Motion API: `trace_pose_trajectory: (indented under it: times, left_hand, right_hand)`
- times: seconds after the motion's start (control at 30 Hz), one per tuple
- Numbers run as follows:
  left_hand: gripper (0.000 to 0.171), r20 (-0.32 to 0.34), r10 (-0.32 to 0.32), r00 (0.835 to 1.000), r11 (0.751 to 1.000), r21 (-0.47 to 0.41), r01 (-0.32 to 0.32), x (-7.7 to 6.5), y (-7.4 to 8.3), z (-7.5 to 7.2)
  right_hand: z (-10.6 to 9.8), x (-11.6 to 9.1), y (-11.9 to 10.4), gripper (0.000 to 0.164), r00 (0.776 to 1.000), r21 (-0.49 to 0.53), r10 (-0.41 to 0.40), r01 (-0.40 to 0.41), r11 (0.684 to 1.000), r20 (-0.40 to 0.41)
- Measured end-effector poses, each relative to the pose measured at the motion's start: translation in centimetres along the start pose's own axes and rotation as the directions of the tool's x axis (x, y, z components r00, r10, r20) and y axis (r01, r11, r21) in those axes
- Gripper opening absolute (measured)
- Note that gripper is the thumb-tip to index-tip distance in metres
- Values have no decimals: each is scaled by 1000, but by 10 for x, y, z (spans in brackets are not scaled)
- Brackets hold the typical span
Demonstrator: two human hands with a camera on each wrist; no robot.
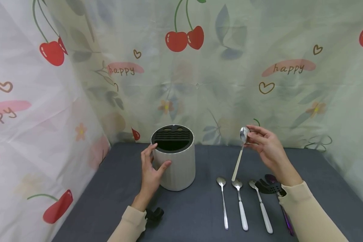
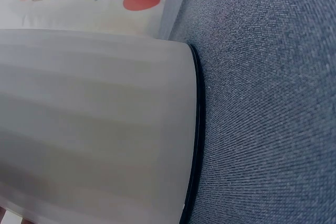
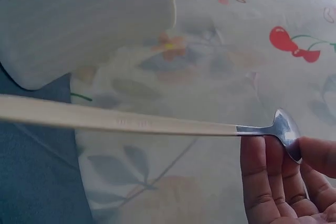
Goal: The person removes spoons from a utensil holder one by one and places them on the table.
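Observation:
A white cylindrical utensil holder with a black slotted top stands upright left of centre. My left hand grips its left side, fingertips at the top rim and thumb across the front. In the left wrist view only the holder's pale wall and dark base edge show; that hand is out of sight. My right hand pinches a spoon by its metal bowl, the cream handle slanting downward. In the right wrist view the thumb and fingers hold the bowl, and the spoon's handle extends leftward.
On the dark tabletop lie a metal spoon, two white-handled spoons and a purple utensil, partly hidden by my right wrist. A printed cloth hangs behind and at the sides.

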State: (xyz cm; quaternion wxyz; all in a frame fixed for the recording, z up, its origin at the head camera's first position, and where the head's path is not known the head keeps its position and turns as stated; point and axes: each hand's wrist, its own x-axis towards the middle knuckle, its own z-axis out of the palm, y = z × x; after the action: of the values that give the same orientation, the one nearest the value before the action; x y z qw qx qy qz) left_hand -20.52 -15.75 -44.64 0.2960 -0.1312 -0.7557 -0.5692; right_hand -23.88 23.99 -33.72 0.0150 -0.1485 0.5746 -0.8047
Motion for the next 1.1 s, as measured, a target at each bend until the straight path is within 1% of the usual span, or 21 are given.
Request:
trace_pose_trajectory:
  times: [0.27, 0.43, 0.6, 0.67, 0.77, 0.93, 1.03, 1.1]
  left_hand:
    - [78, 0, -12, 1000, 1000, 3, 12, 1, -1, -1]
    - [78, 0, -4, 1000, 1000, 3, 4, 1, -2, -1]
    - [77, -2, 5, 1000, 1000, -1, -5, 1, -2, 0]
    - [77, -2, 9, 1000, 1000, -5, -9, 0, -2, 0]
    - [77, 0, 9, 1000, 1000, -9, -9, 0, -2, 0]
    - [76, 0, 8, 1000, 1000, -12, -8, 0, -2, 0]
    - [76, -2, 9, 1000, 1000, -8, -9, 0, -2, 0]
    - [76, -2, 9, 1000, 1000, -6, -9, 0, -2, 1]
  right_hand:
    - [-21, -8, -2, 26, 1000, -48, 16, -15, 999, 24]
    - [-38, -13, -5, 27, 999, -107, 39, -37, 994, 18]
    - [-58, -21, -5, 27, 998, -217, 62, -61, 974, -6]
    - [-66, -25, -5, 27, 998, -244, 66, -66, 968, -7]
    - [-80, -32, -4, 28, 997, -263, 77, -75, 962, -5]
    - [-102, -43, -5, 30, 995, -262, 102, -99, 960, -4]
    - [-115, -48, -5, 30, 993, -299, 118, -116, 947, -12]
    - [-125, -53, -4, 30, 991, -335, 130, -129, 933, -18]
